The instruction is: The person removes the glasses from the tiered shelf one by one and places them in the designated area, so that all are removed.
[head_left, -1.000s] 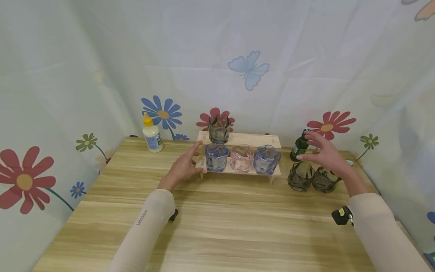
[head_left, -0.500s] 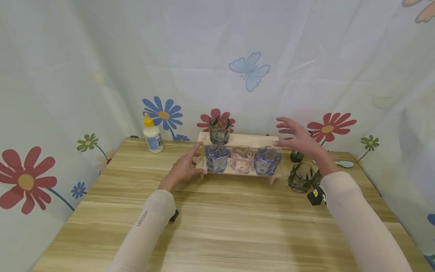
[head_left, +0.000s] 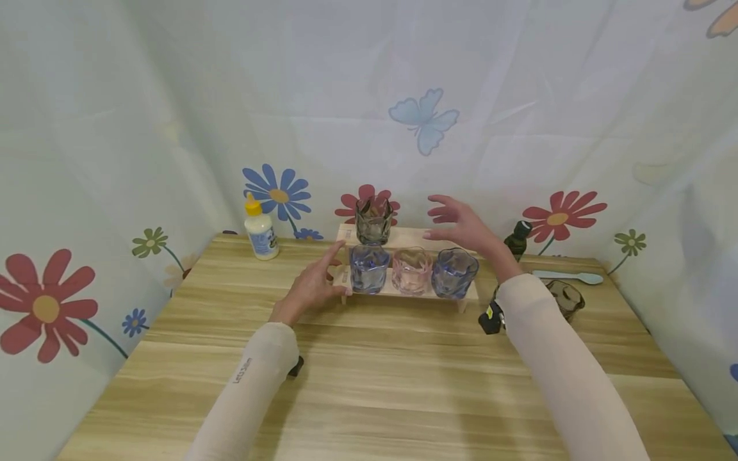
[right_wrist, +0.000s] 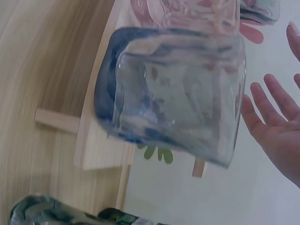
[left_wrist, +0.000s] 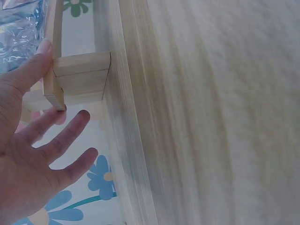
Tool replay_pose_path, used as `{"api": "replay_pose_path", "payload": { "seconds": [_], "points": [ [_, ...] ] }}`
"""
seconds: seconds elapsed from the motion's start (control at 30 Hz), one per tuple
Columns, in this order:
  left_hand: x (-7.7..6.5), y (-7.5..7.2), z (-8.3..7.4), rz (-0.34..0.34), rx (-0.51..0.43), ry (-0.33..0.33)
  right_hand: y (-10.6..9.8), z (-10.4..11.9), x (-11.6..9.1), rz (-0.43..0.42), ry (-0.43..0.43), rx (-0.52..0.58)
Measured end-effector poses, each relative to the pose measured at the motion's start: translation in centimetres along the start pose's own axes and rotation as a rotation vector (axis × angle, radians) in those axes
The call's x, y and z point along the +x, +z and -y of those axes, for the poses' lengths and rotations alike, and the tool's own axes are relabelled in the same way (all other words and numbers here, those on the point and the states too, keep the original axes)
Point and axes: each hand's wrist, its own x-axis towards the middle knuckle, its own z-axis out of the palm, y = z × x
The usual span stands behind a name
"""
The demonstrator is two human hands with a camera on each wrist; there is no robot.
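Note:
My left hand [head_left: 311,285] grips the left end of a two-tier wooden stand [head_left: 409,237], thumb at the front and index finger behind, as the left wrist view shows. On the lower tier stand a blue glass [head_left: 369,270], a pink glass [head_left: 411,272] and a second blue glass [head_left: 454,274]. A grey-green glass [head_left: 373,221] sits at the left of the upper tier. My right hand [head_left: 464,225] hovers over the right part of that tier, fingers spread and holding nothing. In the right wrist view its fingers are beyond the right blue glass [right_wrist: 173,93].
Right of the stand are a dark green bottle [head_left: 517,240], a light blue spoon [head_left: 567,276] and a smoky glass [head_left: 565,299]; another glass there is mostly hidden by my right arm. A yellow-capped white bottle [head_left: 261,235] stands at the left. A flowered curtain [head_left: 421,153] hangs behind.
My right hand has moved left from above the smoky glasses and dark bottle to over the stand's upper tier, carrying nothing. My left hand has stayed at the stand's end.

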Motion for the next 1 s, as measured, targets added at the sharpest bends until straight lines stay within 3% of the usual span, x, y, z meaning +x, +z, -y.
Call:
{"api": "replay_pose_path", "payload": {
  "seconds": [0.27, 0.5, 0.8, 1.0],
  "points": [
    [0.0, 0.0, 0.2, 0.002, 0.000, 0.003, 2.1, 1.2, 1.4, 0.033, 0.027, 0.050],
    [0.0, -0.1, 0.2, -0.003, 0.001, -0.002, 3.6, 2.1, 2.9, 0.038, 0.008, 0.029],
    [0.0, -0.1, 0.2, -0.008, -0.007, 0.001, 5.3, 2.2, 4.5, 0.040, 0.036, 0.042],
    [0.0, -0.1, 0.2, -0.003, -0.005, 0.012, 6.3, 2.4, 5.1, 0.039, 0.006, 0.077]
  ]
}}
